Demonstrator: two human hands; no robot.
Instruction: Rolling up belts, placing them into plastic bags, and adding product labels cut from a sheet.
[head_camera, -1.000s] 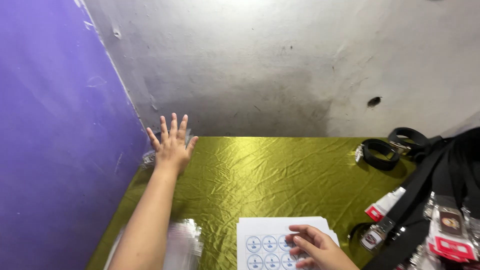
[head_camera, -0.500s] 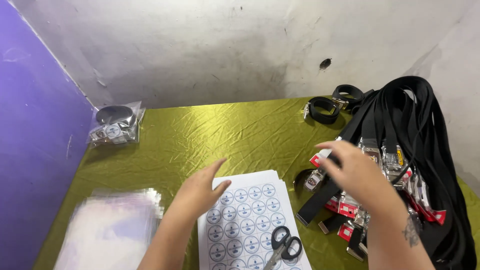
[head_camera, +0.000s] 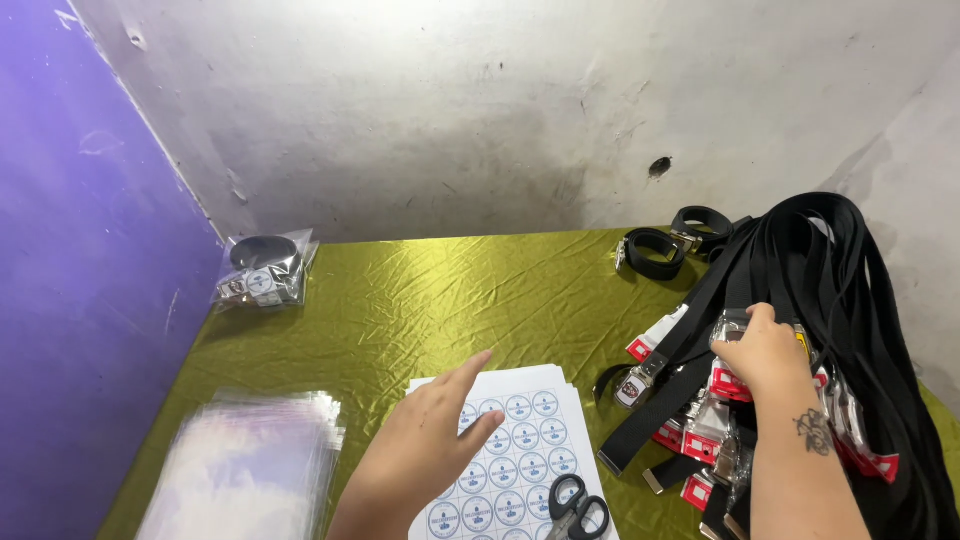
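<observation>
Left hand (head_camera: 425, 455) hovers open over the round-sticker sheet (head_camera: 510, 465) (scissors (head_camera: 575, 508) lie on it); right hand (head_camera: 765, 352) grips a belt buckle (head_camera: 730, 330).

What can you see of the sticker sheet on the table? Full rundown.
The sticker sheet is white paper carrying rows of round stickers with blue printing. It lies flat on the green-gold cloth, near the front edge, seemingly atop more sheets. The left hand covers its left side, fingers spread. Black-handled scissors lie on its lower right corner. Its bottom edge runs out of frame.
</observation>
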